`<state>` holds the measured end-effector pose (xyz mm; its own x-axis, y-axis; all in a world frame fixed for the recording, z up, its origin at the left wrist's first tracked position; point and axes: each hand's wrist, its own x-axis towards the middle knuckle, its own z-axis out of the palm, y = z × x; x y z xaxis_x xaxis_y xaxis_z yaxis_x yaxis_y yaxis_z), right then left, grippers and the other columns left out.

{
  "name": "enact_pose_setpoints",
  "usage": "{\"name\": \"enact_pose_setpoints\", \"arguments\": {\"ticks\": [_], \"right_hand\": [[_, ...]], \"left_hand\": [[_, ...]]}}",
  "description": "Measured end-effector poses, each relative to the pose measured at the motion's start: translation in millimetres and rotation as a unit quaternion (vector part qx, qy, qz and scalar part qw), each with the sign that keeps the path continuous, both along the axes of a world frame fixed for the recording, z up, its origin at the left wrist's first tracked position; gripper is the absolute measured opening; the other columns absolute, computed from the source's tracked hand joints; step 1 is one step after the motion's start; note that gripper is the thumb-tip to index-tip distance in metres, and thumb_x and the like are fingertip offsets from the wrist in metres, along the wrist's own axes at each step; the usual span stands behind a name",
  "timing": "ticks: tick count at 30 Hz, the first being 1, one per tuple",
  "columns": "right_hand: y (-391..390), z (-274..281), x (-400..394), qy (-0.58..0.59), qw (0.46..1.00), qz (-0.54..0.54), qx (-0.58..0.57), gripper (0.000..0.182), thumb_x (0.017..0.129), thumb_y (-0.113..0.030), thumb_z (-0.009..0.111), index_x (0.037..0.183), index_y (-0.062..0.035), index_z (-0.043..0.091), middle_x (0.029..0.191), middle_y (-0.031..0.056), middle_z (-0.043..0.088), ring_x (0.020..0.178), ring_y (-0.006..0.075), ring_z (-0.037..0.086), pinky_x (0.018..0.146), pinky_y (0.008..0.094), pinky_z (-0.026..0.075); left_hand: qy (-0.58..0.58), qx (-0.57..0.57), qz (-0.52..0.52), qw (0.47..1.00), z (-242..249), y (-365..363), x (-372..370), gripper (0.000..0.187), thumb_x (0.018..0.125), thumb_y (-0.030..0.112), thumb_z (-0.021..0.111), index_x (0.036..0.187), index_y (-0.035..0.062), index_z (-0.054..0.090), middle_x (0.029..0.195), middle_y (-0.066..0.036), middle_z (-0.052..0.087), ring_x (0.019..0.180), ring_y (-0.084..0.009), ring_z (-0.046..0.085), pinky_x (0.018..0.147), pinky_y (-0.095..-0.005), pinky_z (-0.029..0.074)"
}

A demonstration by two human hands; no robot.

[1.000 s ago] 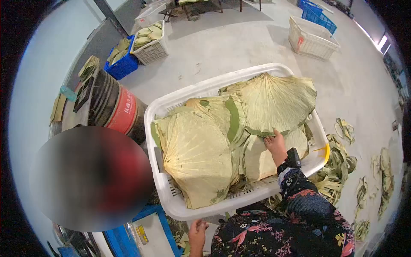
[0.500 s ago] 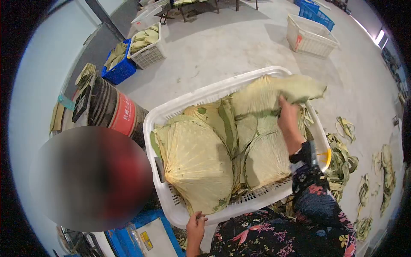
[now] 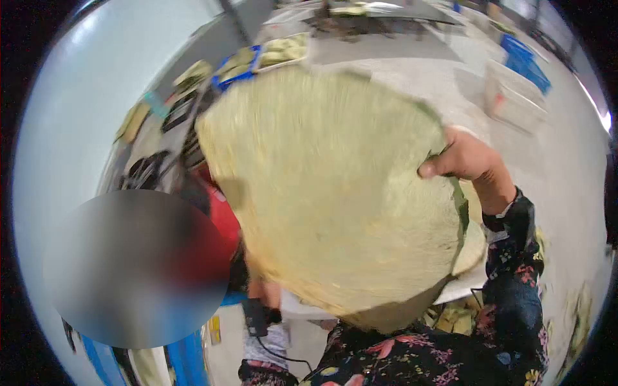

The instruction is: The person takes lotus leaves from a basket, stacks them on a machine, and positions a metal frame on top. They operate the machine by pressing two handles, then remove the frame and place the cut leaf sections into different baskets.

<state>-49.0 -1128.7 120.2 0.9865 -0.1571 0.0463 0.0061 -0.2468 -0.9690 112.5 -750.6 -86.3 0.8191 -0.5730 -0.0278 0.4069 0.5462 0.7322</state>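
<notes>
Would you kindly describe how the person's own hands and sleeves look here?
The right hand is bare; the right sleeve is dark with pink, red and yellow flowers. What shows of the left hand is bare too; below it sit a small black box with a thin dark cable, a pale grey cuff and a dark floral left sleeve.

Lg dry leaf, pale yel-grn w/ dk grn bits along R edge, raised, spread broad, R hand gripping R edge; surface blurred.
</notes>
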Motion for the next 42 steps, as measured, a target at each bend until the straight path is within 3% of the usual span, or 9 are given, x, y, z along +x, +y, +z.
{"name": "enact_pose_setpoints", "arguments": {"ticks": [1, 4, 11, 14, 19, 26, 29, 31, 42], "right_hand": [[4.6, -16.0, 22.6, 0.067, 0.995, 0.065, -0.024, 0.036, 0.069, -0.011, 0.075, 0.102, -0.0011, 0.063, 0.092, 0.0020, 0.065, 0.083, 0.0154, 0.058, 0.080, 0.0293, 0.045], [27.9, -11.8, 41.0, 0.125, 0.981, 0.113, 0.094, 0.035, 0.071, -0.017, 0.072, 0.100, 0.0004, 0.064, 0.091, 0.0053, 0.065, 0.082, 0.0169, 0.058, 0.078, 0.0309, 0.045], [149.8, -56.9, 93.4, 0.011, 0.973, 0.161, -0.164, 0.057, 0.070, -0.026, 0.068, 0.115, 0.0049, 0.051, 0.100, 0.0222, 0.061, 0.092, 0.0321, 0.059, 0.085, 0.0363, 0.045], [255.1, -68.0, 84.1, -0.250, 0.890, -0.112, -0.364, 0.051, 0.071, -0.015, 0.065, 0.116, 0.0004, 0.045, 0.111, 0.0232, 0.054, 0.104, 0.0364, 0.051, 0.087, 0.0429, 0.042], [418.3, -77.3, -5.4, -0.138, 0.869, 0.462, -0.114, 0.052, 0.083, -0.025, 0.058, 0.124, 0.0028, 0.041, 0.117, 0.0229, 0.049, 0.110, 0.0376, 0.047, 0.095, 0.0431, 0.038], [605.4, -120.0, 6.1, -0.031, 0.746, 0.516, 0.420, 0.084, 0.082, -0.044, 0.060, 0.140, -0.0004, 0.018, 0.143, 0.0154, 0.028, 0.131, 0.0297, 0.028, 0.111, 0.0413, 0.018], [631.0, -104.6, 13.3, 0.013, 0.590, 0.466, 0.659, 0.071, 0.081, -0.031, 0.064, 0.136, -0.0071, 0.028, 0.138, 0.0102, 0.036, 0.127, 0.0273, 0.035, 0.108, 0.0442, 0.024], [636.5, -90.4, 12.5, 0.033, 0.628, 0.458, 0.628, 0.068, 0.080, -0.026, 0.066, 0.134, -0.0075, 0.030, 0.135, 0.0085, 0.039, 0.125, 0.0258, 0.037, 0.106, 0.0432, 0.026], [701.1, -84.7, 19.3, 0.122, 0.681, 0.455, 0.561, 0.066, 0.071, -0.020, 0.071, 0.127, -0.0074, 0.038, 0.119, 0.0058, 0.051, 0.109, 0.0227, 0.050, 0.095, 0.0380, 0.040]], "left_hand": [[-0.092, -0.053, 0.015, 0.994, -119.9, 52.6, 38.7, 0.061, 0.092, 0.054, 0.035, 0.134, 0.0094, 0.037, 0.130, -0.009, 0.046, 0.118, -0.0208, 0.043, 0.100, -0.0376, 0.034], [0.083, 0.015, 0.079, 0.993, 71.0, 27.2, -63.0, 0.056, 0.092, 0.046, 0.042, 0.133, 0.0077, 0.037, 0.128, -0.009, 0.046, 0.115, -0.0217, 0.047, 0.096, -0.0370, 0.040], [0.029, 0.221, 0.237, 0.946, 117.4, 117.6, -138.7, 0.058, 0.081, 0.014, 0.056, 0.135, 0.0077, 0.035, 0.129, -0.013, 0.045, 0.112, -0.0270, 0.051, 0.091, -0.0383, 0.048], [-0.056, 0.195, 0.354, 0.913, 125.3, 164.7, -168.8, 0.057, 0.078, 0.008, 0.057, 0.132, 0.0067, 0.039, 0.126, -0.013, 0.048, 0.111, -0.0278, 0.051, 0.091, -0.0412, 0.047], [-0.147, 0.178, 0.487, 0.842, 137.2, 302.4, -191.1, 0.058, 0.078, 0.014, 0.056, 0.132, 0.0058, 0.037, 0.126, -0.015, 0.047, 0.109, -0.0299, 0.052, 0.090, -0.0446, 0.048], [-0.068, 0.005, 0.656, 0.752, 184.5, 344.3, -235.0, 0.055, 0.083, 0.033, 0.055, 0.129, 0.0062, 0.042, 0.127, -0.011, 0.047, 0.115, -0.0284, 0.047, 0.094, -0.0463, 0.042], [-0.266, 0.594, 0.598, 0.467, 122.7, 414.3, -263.2, 0.058, 0.083, 0.037, 0.056, 0.131, 0.0072, 0.040, 0.132, -0.009, 0.044, 0.119, -0.0284, 0.043, 0.099, -0.0464, 0.036], [-0.278, 0.095, 0.637, 0.713, 132.3, 418.4, -270.0, 0.063, 0.082, 0.040, 0.058, 0.132, 0.0072, 0.038, 0.135, -0.008, 0.041, 0.123, -0.0274, 0.039, 0.103, -0.0456, 0.030], [-0.119, -0.223, 0.693, 0.675, 140.1, 440.2, -281.5, 0.050, 0.087, 0.029, 0.052, 0.129, 0.0047, 0.040, 0.126, -0.009, 0.049, 0.112, -0.0254, 0.049, 0.095, -0.0412, 0.041]]}}
